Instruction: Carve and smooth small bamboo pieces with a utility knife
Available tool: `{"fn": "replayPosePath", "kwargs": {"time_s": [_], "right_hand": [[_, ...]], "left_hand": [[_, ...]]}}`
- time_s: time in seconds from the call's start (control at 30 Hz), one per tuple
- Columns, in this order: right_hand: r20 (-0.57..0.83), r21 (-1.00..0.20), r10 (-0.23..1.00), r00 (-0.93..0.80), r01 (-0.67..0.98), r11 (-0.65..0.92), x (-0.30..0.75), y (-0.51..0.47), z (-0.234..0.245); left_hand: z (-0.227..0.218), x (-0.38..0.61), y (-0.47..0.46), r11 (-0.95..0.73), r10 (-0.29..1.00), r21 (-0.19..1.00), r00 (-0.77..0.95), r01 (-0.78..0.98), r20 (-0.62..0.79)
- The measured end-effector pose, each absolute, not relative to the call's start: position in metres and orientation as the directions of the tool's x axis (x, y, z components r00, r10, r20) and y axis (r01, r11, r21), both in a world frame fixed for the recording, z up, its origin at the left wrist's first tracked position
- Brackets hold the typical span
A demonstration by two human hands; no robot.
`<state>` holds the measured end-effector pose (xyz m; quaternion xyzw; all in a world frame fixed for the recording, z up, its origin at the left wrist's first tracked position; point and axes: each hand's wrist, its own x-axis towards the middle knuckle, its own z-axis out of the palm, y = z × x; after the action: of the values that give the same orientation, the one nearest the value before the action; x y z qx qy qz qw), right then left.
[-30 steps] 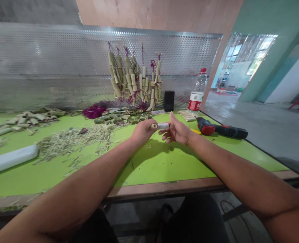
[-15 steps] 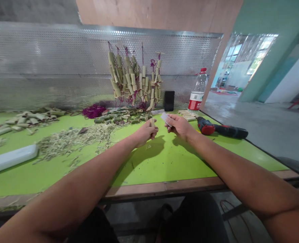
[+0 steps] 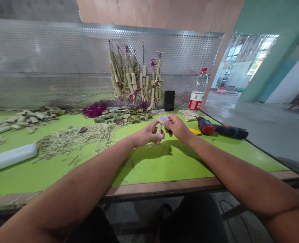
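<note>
Between the thumb and fingers of my left hand (image 3: 149, 134) stands a short, pale bamboo piece (image 3: 159, 128), held upright above the green tabletop. My right hand (image 3: 177, 125) pinches a small whitish sheet (image 3: 164, 119) that looks like sandpaper. This sheet lies against the top of the bamboo, and the two hands are close together. The fingers partly cover both things.
Bamboo shavings (image 3: 76, 140) and cut bamboo pieces (image 3: 33, 117) lie left, near a white case (image 3: 12, 158). Purple string (image 3: 93, 110), a black phone (image 3: 169, 101) and a bottle (image 3: 198, 91) stand behind. A cordless drill (image 3: 221, 130) and a yellow object (image 3: 195, 131) lie right.
My hands have come together. The bamboo piece has moved right and the whitish sheet left, so that it now meets the bamboo's top. More of the yellow object shows.
</note>
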<state>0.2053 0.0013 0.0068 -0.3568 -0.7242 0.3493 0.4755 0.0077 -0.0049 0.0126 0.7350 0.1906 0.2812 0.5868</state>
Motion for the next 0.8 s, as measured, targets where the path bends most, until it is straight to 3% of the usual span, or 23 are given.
{"fn": "replayPosePath", "kwargs": {"time_s": [0.23, 0.4, 0.57, 0.7, 0.8], "right_hand": [[0.44, -0.84, 0.856, -0.272, 0.212, 0.5, 0.2, -0.008, 0.011], [0.432, -0.848, 0.83, -0.353, 0.153, 0.507, 0.195, -0.016, 0.014], [0.495, -0.802, 0.831, -0.254, 0.235, 0.549, 0.2, -0.014, 0.015], [0.504, -0.774, 0.802, -0.319, 0.246, 0.584, 0.199, -0.014, 0.015], [0.537, -0.753, 0.802, -0.261, 0.281, 0.595, 0.196, -0.016, 0.015]], "left_hand": [[0.008, 0.009, -0.001, -0.209, 0.573, 0.974, 0.796, -0.086, 0.193], [0.004, 0.011, 0.002, -0.257, 0.571, 0.948, 0.761, -0.189, 0.307], [0.005, 0.013, 0.0, -0.233, 0.575, 0.964, 0.781, -0.127, 0.242], [0.005, 0.013, -0.003, -0.233, 0.586, 0.966, 0.776, -0.112, 0.232], [0.005, 0.013, -0.003, -0.224, 0.574, 0.965, 0.782, -0.137, 0.245]]}}
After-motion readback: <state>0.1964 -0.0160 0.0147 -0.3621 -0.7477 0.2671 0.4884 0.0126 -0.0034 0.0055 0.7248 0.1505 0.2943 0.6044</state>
